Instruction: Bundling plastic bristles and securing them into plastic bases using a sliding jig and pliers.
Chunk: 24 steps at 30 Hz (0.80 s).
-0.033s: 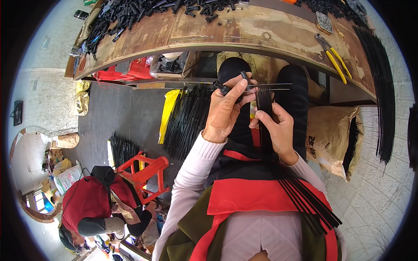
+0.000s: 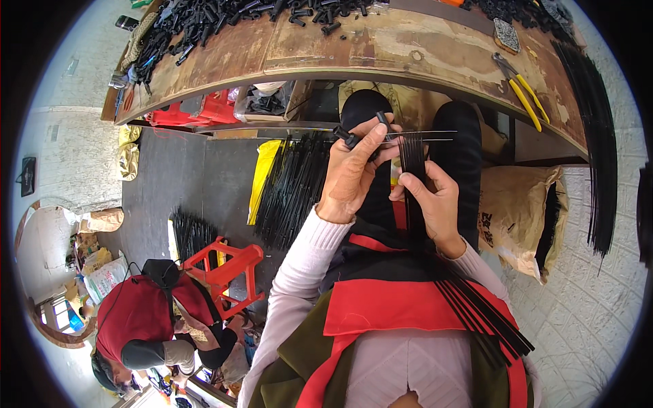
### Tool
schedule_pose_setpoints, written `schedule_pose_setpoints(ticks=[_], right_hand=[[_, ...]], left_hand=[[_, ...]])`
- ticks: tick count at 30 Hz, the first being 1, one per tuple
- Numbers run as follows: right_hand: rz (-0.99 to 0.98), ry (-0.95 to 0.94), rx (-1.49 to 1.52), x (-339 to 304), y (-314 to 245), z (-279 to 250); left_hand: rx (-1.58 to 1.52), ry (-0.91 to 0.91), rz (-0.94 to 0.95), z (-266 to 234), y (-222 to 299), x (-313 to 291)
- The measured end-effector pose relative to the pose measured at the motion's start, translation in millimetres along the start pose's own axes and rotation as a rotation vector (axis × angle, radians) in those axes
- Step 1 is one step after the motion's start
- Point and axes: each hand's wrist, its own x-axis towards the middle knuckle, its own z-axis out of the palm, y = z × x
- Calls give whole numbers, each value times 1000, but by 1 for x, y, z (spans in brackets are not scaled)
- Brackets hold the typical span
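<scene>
My left hand [image 2: 348, 170] is closed around small black plastic tubular pieces [image 2: 345, 137]; one stands up by the thumb. Two thin metal wires [image 2: 442, 131] reach rightward from its fingertips. They cross the upper end of a bundle of thin black rods [image 2: 413, 158]. Thumb and fingers of my right hand [image 2: 435, 200] are closed on that bundle below the wires. The fingertips behind the rods are hidden. More black rods [image 2: 469, 306] lie fanned across my red and black apron [image 2: 381, 306].
Ahead is a worn wooden workbench [image 2: 381, 51] with heaped black tubes [image 2: 204, 27] and yellow-handled pliers [image 2: 524, 98]. Black rods [image 2: 292, 190] lie on the left. A red stool [image 2: 224, 268] and another person [image 2: 146, 313] are lower left; a brown sack [image 2: 517, 211] stands right.
</scene>
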Motion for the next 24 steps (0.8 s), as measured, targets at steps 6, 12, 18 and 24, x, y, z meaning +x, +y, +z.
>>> schedule_pose_setpoints(ticks=[6,12,18,24], right_hand=[[-5,4,-6,0,0,-1],[-3,-1,-11,0,-2,1],[2,-8,-26,0,-1,1],[3,-6,-32,0,-1,1]], left_hand=[[-30,-43,57,5,0,-1],[-18,-49,90,-6,-6,3],[-34,-16,17,-3,-3,2],[-80,19,4,-3,-5,1]])
